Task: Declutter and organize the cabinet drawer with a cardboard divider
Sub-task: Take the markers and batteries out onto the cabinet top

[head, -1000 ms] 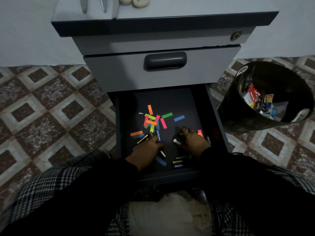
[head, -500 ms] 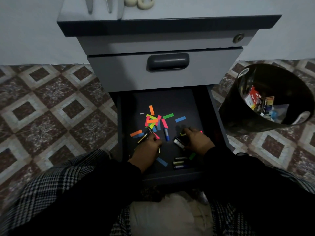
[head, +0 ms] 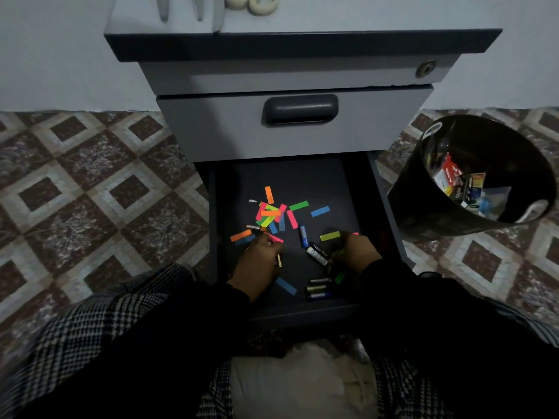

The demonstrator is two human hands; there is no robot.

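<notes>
**Drawer half-sorted, batteries being gathered**

Drawer (head: 390,207) pulled open at the bottom of the grey cabinet (head: 302,131), dark floor strewn with loose items. Nearest the front edge: three batteries (head: 317,288) lying side by side, a blue paper strip (head: 286,286) just left of them. A little farther in, left hand (head: 258,263) curled around a slim battery (head: 279,260), its end poking out at the fingers; a second earlier flatter and lower over the strips. Right hand (head: 358,252) curled low on the drawer floor, touching a black battery (head: 317,254); whether gripping anything underneath, cannot tell. Blue battery (head: 303,235), covered by the left hand a second ago, now lying bare between the hands, and a yellow strip (head: 330,236) uncovered beside the right hand. Probable meaning: batteries being picked out from the paper, sorting under way, far from done. Farther back: heap of coloured strips (head: 270,213) untouched. No cardboard divider visible. Far right on the tiled floor, black bin (head: 423,204) holding discarded packets.
</notes>
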